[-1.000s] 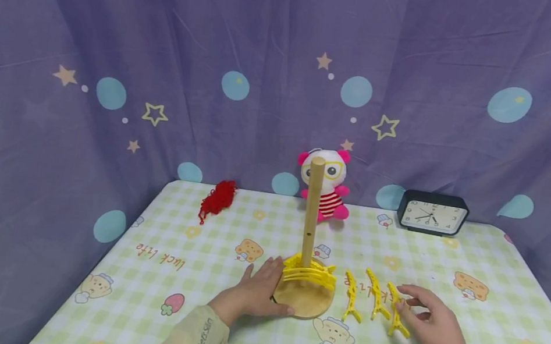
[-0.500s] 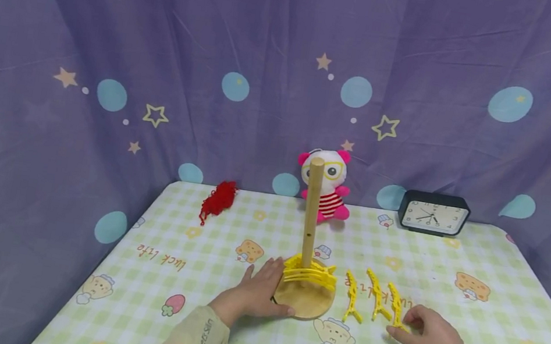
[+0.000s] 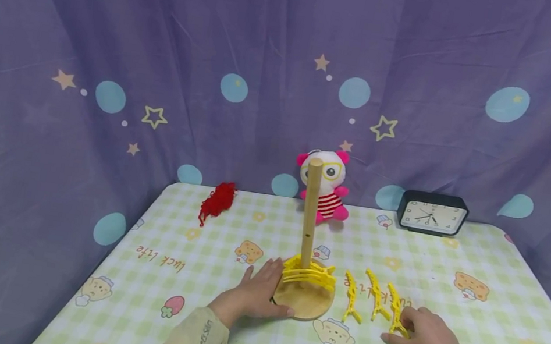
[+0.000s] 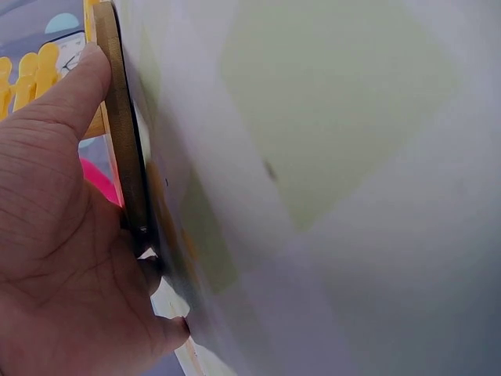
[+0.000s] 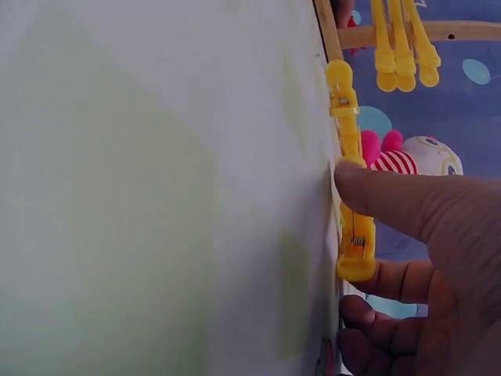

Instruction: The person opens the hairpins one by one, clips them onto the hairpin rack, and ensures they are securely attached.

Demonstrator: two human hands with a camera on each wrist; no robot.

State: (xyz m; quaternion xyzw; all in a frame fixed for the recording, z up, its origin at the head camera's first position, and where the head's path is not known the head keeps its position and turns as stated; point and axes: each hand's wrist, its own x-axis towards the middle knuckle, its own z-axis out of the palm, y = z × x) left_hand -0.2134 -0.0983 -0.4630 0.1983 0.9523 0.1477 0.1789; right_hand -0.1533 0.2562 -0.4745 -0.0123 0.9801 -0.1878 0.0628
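Note:
A wooden stand with an upright post (image 3: 310,212) rises from a round base (image 3: 304,305). Several yellow hair clips (image 3: 310,277) lie across the base against the post. My left hand (image 3: 258,296) rests along the left rim of the base, fingers extended, thumb (image 4: 88,74) against its edge. To the right of the stand, 3 more clips lie in a row: one near clip (image 3: 351,294), a middle clip (image 3: 375,292) and a right-hand clip (image 3: 394,299). My right hand (image 3: 429,339) pinches the lower end of that right-hand clip (image 5: 357,266) between thumb and forefinger.
Behind the stand sits a panda plush toy (image 3: 331,194) with pink limbs. A black clock (image 3: 432,214) stands at the back right. A red tangle of yarn (image 3: 218,200) lies at the back left. The checked tablecloth (image 3: 484,342) ends at a purple curtain (image 3: 274,31).
My right hand has slid down from the upper part of the right-hand clip to its lower end, where the fingers have closed in. The left hand and the stand have stayed put.

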